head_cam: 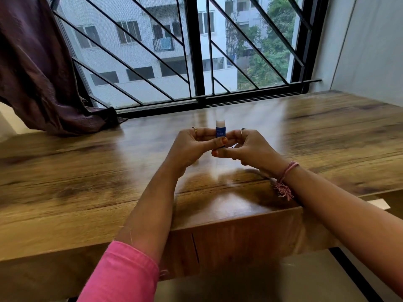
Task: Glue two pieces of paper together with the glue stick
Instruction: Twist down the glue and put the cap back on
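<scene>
Both hands hold an upright glue stick above the wooden bench.

Head view: the glue stick (219,133) stands with its long axis vertical, its pale whitish end pointing up toward the window; its blue label carries print too small to read. The left hand (192,147) wraps its fingers (201,136) closed around the blue barrel, thumb across the front. The right hand (250,147) pinches closed at the stick's lower end, above the bench (87,171).
</scene>
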Tool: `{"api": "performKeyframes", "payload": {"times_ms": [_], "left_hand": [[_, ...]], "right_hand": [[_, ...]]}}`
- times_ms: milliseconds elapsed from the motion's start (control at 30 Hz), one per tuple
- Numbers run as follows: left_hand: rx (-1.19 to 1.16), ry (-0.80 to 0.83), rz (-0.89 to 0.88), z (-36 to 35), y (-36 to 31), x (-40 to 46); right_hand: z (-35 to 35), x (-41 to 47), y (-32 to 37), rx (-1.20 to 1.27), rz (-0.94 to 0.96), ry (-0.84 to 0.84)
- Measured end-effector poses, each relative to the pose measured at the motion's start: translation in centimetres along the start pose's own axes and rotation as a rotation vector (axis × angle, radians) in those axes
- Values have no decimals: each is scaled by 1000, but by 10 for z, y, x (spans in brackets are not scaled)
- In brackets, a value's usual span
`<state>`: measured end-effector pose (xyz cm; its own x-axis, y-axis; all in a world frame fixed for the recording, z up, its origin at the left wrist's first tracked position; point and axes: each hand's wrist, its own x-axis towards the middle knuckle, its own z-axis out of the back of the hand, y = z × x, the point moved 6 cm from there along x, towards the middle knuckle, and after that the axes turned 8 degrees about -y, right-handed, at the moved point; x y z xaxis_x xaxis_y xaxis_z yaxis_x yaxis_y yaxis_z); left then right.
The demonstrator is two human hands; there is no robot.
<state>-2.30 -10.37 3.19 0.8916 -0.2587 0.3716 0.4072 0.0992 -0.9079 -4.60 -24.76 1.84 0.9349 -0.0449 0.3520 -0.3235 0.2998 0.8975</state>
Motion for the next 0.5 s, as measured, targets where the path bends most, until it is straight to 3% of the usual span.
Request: {"api": "performKeyframes", "payload": {"times_ms": [100, 167, 267, 300, 433, 500], "left_hand": [[17, -31, 3, 5, -1, 0], [91, -195, -11, 21, -1, 5], [395, -414, -52, 45, 2, 9], [500, -389, -25, 47, 6, 9], [847, -38, 206, 34, 39, 8], [842, -37, 210, 32, 40, 8]], "right_hand": [[2, 2, 0, 52, -16, -15], [2, 2, -1, 66, -26, -11], [2, 2, -3, 23, -28, -1], [2, 2, -4, 11, -28, 0], [2, 2, -2, -4, -22, 2], [1, 1, -2, -11, -19, 10]]}}
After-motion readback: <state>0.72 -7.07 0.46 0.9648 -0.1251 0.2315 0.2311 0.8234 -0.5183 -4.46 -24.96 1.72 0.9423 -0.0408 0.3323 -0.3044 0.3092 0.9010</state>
